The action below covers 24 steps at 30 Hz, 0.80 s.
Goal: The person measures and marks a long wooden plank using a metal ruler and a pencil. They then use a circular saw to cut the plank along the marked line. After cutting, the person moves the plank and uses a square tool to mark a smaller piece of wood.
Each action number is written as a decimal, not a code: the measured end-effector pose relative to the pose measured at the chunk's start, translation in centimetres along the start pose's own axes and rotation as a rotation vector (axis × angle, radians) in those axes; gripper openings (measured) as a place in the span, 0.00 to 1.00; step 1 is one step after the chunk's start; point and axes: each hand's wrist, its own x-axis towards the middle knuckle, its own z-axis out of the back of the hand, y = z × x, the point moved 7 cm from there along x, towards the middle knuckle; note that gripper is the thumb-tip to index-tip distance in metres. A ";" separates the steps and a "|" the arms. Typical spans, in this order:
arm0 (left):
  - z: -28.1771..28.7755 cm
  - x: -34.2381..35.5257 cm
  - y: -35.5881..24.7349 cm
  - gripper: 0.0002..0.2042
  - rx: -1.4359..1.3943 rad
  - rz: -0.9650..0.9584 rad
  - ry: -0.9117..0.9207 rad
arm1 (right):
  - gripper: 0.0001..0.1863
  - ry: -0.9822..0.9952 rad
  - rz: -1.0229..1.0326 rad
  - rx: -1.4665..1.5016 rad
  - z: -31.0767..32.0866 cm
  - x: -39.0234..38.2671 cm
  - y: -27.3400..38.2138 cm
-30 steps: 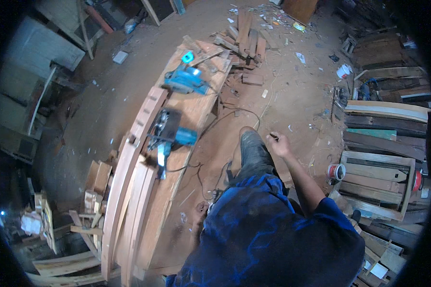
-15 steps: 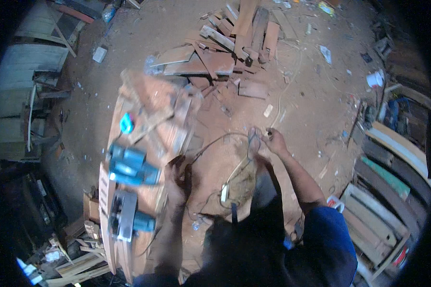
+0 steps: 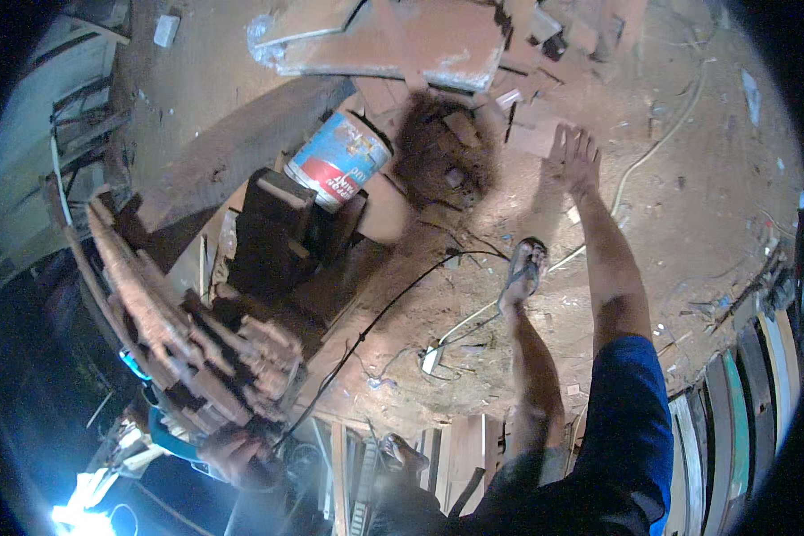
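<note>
My right hand (image 3: 582, 163) reaches out with its fingers spread, holding nothing. It hovers by a flat reddish wood offcut (image 3: 536, 127) on the ground; I cannot tell if it touches it. At the lower left, my left hand (image 3: 239, 454) is blurred and closed around what looks like a teal power tool (image 3: 168, 438). Most of that tool is hidden by the hand and the wood. A dark cord (image 3: 364, 335) runs from beside this hand across the dirt toward my sandalled foot (image 3: 525, 266). Rough wood pieces (image 3: 170, 322) rise just beyond the left hand.
A blue, white and red paint can (image 3: 338, 161) sits tilted among dark wood blocks. Large boards (image 3: 411, 45) lie at the far side. A pale cable (image 3: 657, 147) crosses the dirt, and a white plug or socket (image 3: 431, 359) lies near my foot. Planks (image 3: 732, 420) stand at the right.
My view has dropped and shifted, bringing the paint can into sight. My right arm has stretched forward and its hand has spread. My left hand has moved back to the lower left, beside teal.
</note>
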 end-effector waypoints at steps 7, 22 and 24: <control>0.3 -0.2 -0.4 0.07 0.080 0.027 0.078 | 0.55 0.133 -0.018 0.083 0.6 1.8 2.8; 8.7 -6.9 -3.1 0.24 -0.624 0.381 0.034 | 0.28 1.004 -0.241 1.959 37.2 -52.5 5.8; 11.3 -14.0 -4.4 0.29 -0.873 0.763 0.238 | 0.31 1.138 0.017 2.042 43.0 -58.4 9.4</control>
